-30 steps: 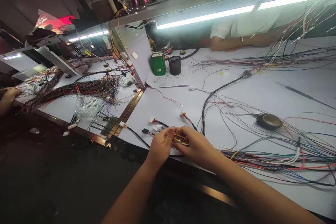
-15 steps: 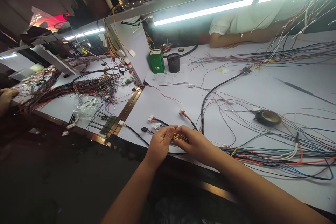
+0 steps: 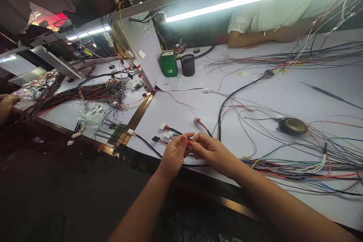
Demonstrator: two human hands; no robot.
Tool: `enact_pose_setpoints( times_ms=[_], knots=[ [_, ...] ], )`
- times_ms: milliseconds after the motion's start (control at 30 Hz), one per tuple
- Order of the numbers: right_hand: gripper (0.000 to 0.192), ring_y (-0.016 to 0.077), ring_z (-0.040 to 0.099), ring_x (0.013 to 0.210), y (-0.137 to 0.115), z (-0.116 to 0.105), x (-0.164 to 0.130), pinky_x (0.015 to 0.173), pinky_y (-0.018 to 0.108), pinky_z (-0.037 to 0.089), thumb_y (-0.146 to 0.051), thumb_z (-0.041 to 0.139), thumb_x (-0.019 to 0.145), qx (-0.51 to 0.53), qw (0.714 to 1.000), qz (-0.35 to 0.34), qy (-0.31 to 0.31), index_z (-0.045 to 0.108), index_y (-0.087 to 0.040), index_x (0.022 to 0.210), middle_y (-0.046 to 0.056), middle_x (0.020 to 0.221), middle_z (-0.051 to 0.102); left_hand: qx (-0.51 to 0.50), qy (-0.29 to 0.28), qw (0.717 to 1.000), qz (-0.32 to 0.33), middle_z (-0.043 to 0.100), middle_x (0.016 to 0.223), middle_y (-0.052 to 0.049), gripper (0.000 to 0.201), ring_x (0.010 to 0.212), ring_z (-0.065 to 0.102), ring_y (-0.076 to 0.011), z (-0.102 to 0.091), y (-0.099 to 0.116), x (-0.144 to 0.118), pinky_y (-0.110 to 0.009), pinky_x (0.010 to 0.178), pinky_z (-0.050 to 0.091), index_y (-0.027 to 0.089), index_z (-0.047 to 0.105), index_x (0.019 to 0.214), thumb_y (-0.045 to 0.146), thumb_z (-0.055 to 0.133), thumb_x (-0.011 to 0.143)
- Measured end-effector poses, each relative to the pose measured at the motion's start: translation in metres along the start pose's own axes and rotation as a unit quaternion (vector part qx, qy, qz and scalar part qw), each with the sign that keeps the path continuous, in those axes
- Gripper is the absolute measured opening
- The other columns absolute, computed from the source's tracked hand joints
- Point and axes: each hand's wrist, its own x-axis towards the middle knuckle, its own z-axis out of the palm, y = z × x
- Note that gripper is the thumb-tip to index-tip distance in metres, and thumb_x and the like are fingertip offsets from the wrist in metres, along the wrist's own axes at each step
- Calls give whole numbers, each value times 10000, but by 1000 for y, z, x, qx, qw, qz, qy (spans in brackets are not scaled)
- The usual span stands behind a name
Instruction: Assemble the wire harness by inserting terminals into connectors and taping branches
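My left hand (image 3: 173, 154) and my right hand (image 3: 213, 152) meet at the front edge of the white table (image 3: 283, 94). Both pinch a small bunch of red and yellow wires (image 3: 189, 144) between their fingertips. The bunch runs right into a long multicoloured wire harness (image 3: 297, 168) lying along the table's near side. Just left of my hands lie white connectors (image 3: 167, 131) and a black connector (image 3: 156, 139) on short leads.
A black tape roll (image 3: 292, 126) lies to the right among loose wires. A green box (image 3: 169, 64) and a black mesh cup (image 3: 188, 64) stand at the back. Another person's arm (image 3: 255, 38) rests on the far side. A neighbouring bench (image 3: 65, 109) on the left holds wire bundles.
My hands have shifted slightly up and away on the table, and the fingertips have closed in on the wire ends. The view has tilted a little.
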Motion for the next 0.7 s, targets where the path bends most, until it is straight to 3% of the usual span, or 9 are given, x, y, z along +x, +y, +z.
enact_pose_setpoints(
  times_ms=[367,600,700],
  knots=[
    [235,107,437,593,-2,0,2,539,238,322,-408,445,922,-72,997,15,18,485,-208,807,-37,671,529,105,-9,992,75,641,728,-34,405,568,555,-99,2,3,1,-220,556,466,136,658,1058,471,524,875],
    [269,123,470,615,-2,0,3,558,250,354,-438,419,922,-129,991,12,30,499,-209,806,-20,689,551,138,17,987,80,685,931,-79,382,804,634,-176,3,5,-1,-272,700,505,149,664,1018,470,509,882],
    [229,157,551,708,2,2,3,626,273,395,-435,515,873,-176,984,-2,34,559,-211,888,17,799,636,139,36,987,67,689,935,-73,352,850,642,-192,2,4,0,-298,766,503,154,651,952,470,513,879]
  ],
)
